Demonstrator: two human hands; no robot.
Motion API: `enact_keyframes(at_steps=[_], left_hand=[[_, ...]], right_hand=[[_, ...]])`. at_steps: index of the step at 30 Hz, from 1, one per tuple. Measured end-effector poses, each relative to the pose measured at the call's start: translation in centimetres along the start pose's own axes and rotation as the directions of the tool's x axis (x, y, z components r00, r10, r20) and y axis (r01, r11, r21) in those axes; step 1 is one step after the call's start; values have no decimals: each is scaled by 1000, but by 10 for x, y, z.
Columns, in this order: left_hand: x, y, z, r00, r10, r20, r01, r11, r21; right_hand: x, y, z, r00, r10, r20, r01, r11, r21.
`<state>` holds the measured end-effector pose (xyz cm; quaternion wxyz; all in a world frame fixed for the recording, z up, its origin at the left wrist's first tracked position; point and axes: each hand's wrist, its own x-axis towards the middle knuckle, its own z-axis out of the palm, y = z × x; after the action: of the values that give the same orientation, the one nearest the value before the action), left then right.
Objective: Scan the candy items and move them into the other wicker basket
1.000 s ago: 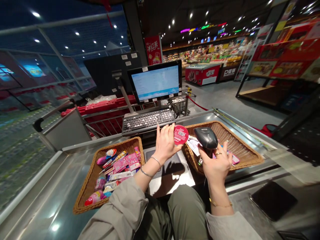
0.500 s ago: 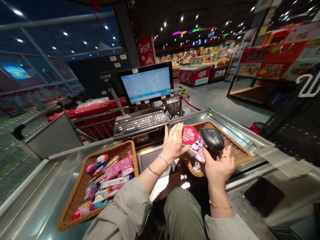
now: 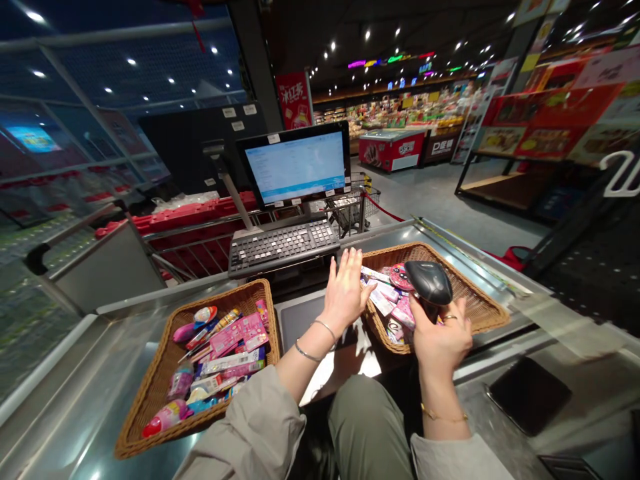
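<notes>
My right hand (image 3: 443,333) grips a black handheld barcode scanner (image 3: 429,283) by its handle, with the head above the right wicker basket (image 3: 465,300). Fingers stretched out, my left hand (image 3: 346,287) is open beside that basket's left rim. Small packets in pink and white (image 3: 383,297) lie in the basket near my left thumb. Among them is a round, colourful package (image 3: 400,275), partly covered by the scanner. To the left, another wicker basket (image 3: 143,400) holds several sweets and small toy-like items, including pink boxes (image 3: 240,337) and a pink bottle-shaped item (image 3: 167,418).
Behind the baskets stand a black keyboard (image 3: 285,247) and a lit monitor (image 3: 297,167). A dark flat device (image 3: 530,393) rests on the metal counter (image 3: 90,400) side at right. Farther back are a shopping cart (image 3: 350,207) and a red freezer (image 3: 390,150).
My left hand has let go of the round red package, and a round package now lies in the right basket. My right hand still holds the scanner, almost unmoved.
</notes>
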<state>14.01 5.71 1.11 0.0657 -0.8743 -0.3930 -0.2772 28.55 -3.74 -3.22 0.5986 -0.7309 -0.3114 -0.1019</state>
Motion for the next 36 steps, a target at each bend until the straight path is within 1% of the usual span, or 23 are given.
enact_keyframes(at_steps=[4, 10, 14, 18, 24, 29, 36], left_hand=[[-20, -11, -13, 997, -68, 37, 66, 996, 57], [-52, -28, -30, 986, -144, 78, 139, 988, 62], [-75, -40, -44, 976, -208, 64, 205, 977, 49], [-95, -54, -58, 962, -267, 48, 265, 963, 41], [-125, -76, -77, 942, -329, 67, 325, 944, 58], [-156, -100, -94, 914, -386, 122, 371, 920, 127], [-198, -137, -118, 856, -480, 193, 438, 871, 225]], right_hand=[[-5, -8, 2, 999, -18, 39, 17, 1000, 11], [-16, -27, 5, 990, -40, 134, 32, 998, 60], [-27, -37, 10, 966, -127, 224, 106, 989, 105], [-37, -46, 16, 928, -229, 295, 187, 968, 165], [-53, -59, 26, 863, -297, 409, 229, 951, 206], [-65, -69, 36, 787, -349, 508, 263, 935, 236], [-87, -78, 51, 673, -438, 596, 312, 899, 309]])
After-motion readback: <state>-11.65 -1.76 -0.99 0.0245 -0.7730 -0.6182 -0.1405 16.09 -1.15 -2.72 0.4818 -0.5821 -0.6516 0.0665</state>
